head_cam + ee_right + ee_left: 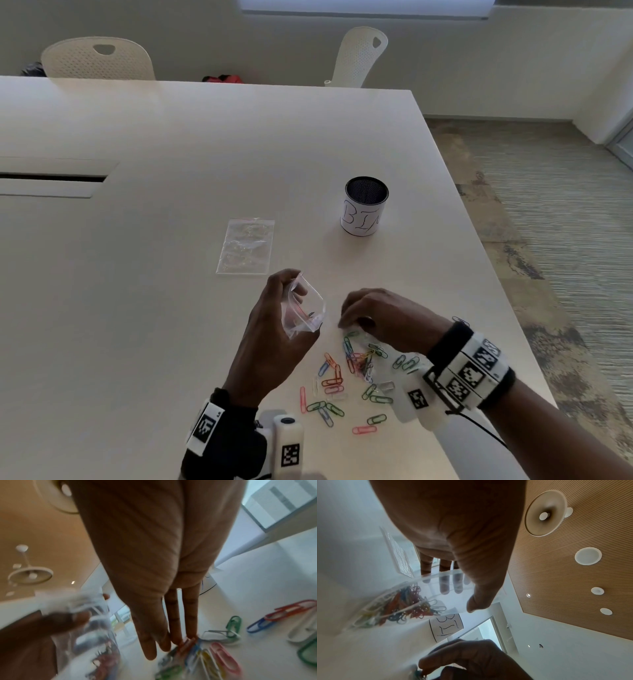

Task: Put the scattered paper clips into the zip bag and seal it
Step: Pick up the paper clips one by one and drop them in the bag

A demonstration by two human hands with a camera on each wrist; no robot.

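Note:
My left hand [298, 301] holds a small clear zip bag [313, 308] up off the white table [171, 308], thumb and fingers keeping its mouth spread. In the left wrist view the bag [399, 605] has several coloured paper clips bunched in its bottom. Just right of it, my right hand [349, 323] is down on the top of the clip pile, fingertips [190, 635] pinching a few clips together. Several more coloured paper clips [342, 380] lie scattered on the table below and between my wrists.
A second clear zip bag [247, 245] lies flat beyond my left hand. A mesh cup labelled BIN [364, 207] stands at the back right. The table's right edge [479, 240] runs close by. Two white chairs [99, 58] stand at the far side.

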